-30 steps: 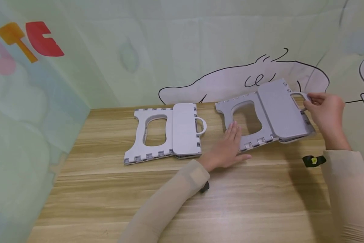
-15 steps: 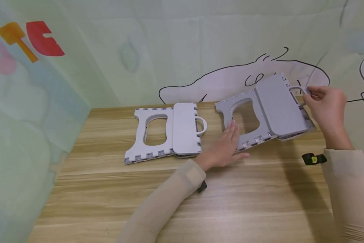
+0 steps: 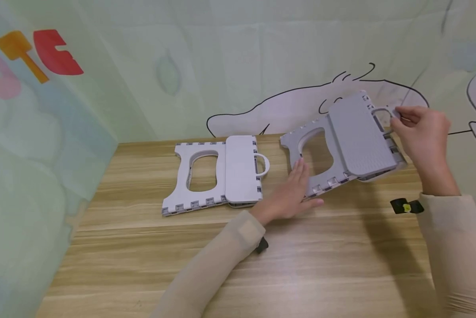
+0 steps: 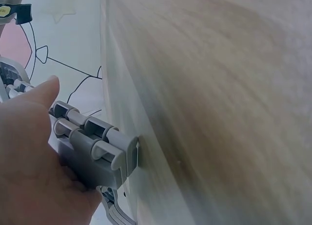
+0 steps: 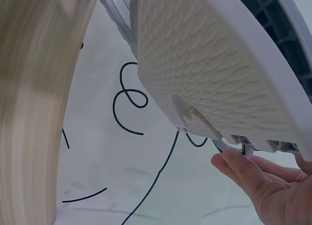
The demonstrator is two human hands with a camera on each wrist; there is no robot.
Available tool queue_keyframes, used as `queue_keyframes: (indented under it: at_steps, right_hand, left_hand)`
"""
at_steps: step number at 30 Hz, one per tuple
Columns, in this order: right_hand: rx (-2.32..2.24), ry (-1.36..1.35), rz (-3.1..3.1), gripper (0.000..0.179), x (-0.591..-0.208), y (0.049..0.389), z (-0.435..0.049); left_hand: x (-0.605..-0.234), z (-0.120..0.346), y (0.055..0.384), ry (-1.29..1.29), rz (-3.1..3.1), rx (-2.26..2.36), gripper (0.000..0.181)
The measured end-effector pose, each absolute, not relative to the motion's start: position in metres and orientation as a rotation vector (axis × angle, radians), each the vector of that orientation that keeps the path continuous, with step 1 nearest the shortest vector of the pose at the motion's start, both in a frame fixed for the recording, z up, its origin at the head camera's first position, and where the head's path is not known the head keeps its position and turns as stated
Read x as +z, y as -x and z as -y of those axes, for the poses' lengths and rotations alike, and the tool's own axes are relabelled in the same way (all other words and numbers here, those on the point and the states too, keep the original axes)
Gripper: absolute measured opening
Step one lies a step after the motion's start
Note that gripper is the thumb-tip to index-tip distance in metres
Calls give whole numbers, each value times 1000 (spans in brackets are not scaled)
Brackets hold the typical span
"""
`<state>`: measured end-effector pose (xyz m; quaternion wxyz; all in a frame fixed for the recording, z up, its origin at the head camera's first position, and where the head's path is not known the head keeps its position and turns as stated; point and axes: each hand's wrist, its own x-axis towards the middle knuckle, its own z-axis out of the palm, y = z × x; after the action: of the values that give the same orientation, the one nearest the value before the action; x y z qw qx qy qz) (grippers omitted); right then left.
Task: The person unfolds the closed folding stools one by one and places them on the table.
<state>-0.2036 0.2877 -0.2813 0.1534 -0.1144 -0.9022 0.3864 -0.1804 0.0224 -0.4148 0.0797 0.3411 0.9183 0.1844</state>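
Here | wood-grain table (image 3: 150, 269) | cartoon-printed backdrop (image 3: 206, 66) | left hand (image 3: 286, 198) straight-fingered against tilted stool (image 3: 361, 137) | right hand (image 3: 426, 137) pinching its handle (image 5: 247, 150)

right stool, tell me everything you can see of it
The right stool is grey, looks plastic and is folded flat, with a scale-textured seat, a notched leg panel with a wide opening, and a loop handle. It tilts, handle end raised above the table. The right hand pinches the handle; the left hand touches the opposite end.
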Motion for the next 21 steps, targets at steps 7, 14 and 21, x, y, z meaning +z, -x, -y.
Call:
queue_keyframes:
  at_steps: [7,14,21]
  right_hand:
    - [1113,300,2548,45,-273,202,-277]
    - [1125,256,2513,44,-265,201,-265]
    - [1143,194,2474,42,-261,199,-258]
  left_hand:
    - [-417,-17,181,-1003,-2725,634,102]
    - [-418,-10,181,-1031,-2715,708,102]
    - [-417,-7,180,-1021,-2691,756,101]
